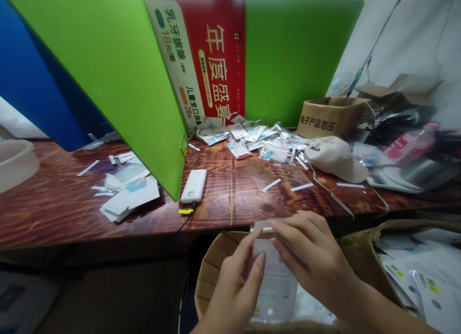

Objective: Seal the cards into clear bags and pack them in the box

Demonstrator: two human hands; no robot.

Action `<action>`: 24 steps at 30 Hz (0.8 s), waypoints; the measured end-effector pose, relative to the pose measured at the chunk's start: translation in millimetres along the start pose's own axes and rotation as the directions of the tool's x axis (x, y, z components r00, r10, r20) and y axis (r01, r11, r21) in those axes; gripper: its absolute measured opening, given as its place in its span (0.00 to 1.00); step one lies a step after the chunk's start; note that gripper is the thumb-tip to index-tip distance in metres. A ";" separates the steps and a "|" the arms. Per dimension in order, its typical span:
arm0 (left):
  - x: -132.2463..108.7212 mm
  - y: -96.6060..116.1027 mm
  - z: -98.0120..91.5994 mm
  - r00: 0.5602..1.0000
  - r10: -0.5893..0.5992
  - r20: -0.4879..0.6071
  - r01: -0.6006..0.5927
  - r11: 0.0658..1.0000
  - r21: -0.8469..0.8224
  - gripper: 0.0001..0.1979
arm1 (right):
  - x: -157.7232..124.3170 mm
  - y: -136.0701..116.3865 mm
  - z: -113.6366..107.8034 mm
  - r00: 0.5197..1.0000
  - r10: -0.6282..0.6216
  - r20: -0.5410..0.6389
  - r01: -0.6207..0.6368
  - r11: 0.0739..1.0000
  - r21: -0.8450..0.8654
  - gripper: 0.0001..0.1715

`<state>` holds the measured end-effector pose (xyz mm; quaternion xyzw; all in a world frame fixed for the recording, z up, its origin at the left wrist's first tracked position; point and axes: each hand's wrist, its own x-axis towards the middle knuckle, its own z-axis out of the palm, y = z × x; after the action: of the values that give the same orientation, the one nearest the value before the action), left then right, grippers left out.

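Observation:
Both hands are over an open cardboard box (209, 271) in front of the table. Between them is a clear plastic packet (275, 286) with a pale card inside, hanging upright. My left hand (237, 281) pinches its left edge between thumb and fingers. My right hand (313, 257) lies across the upper right, its fingers closed at the packet's top flap and its thumb on the front. A pale strip (264, 224) shows at the top edge above the fingertips. White material shows in the box below, partly covered by the packet and right forearm.
A white power bank (193, 186) with a cable lies by the green panel (118, 75). Small packets (273, 149) are heaped behind, with loose strips nearby. A cap (334, 156) and small box (331, 118) sit at right; another box (363, 243) holds packets.

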<state>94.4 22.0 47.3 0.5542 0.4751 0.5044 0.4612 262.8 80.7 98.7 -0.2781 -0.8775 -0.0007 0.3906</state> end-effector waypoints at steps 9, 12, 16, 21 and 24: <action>-0.5 0.8 1.2 0.995 0.044 0.088 -0.065 0.965 0.253 0.22 | 13.8 2.7 8.7 0.962 -0.210 0.177 0.244 0.949 -0.199 0.14; 0.5 3.9 -0.6 0.993 0.040 0.113 -0.068 0.965 0.254 0.22 | 12.5 6.2 14.8 0.974 -0.168 0.148 0.190 0.971 -0.143 0.13; 0.9 2.5 -5.3 0.991 0.037 0.129 -0.066 0.970 0.232 0.21 | 8.8 9.7 18.6 0.996 -0.005 0.092 -0.003 0.996 0.088 0.12; 1.6 3.9 -13.3 0.987 0.025 0.156 -0.063 0.969 0.240 0.18 | 3.5 10.1 15.2 0.974 0.177 0.144 -0.206 0.952 0.226 0.10; 1.2 6.4 -14.9 0.987 -0.021 0.157 -0.014 0.975 0.222 0.16 | 1.5 6.7 16.3 0.939 0.255 0.229 -0.312 0.913 0.262 0.11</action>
<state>80.0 22.8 54.8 0.6399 0.4914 0.4015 0.4335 254.1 90.6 86.9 -0.3405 -0.8512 0.2132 0.3378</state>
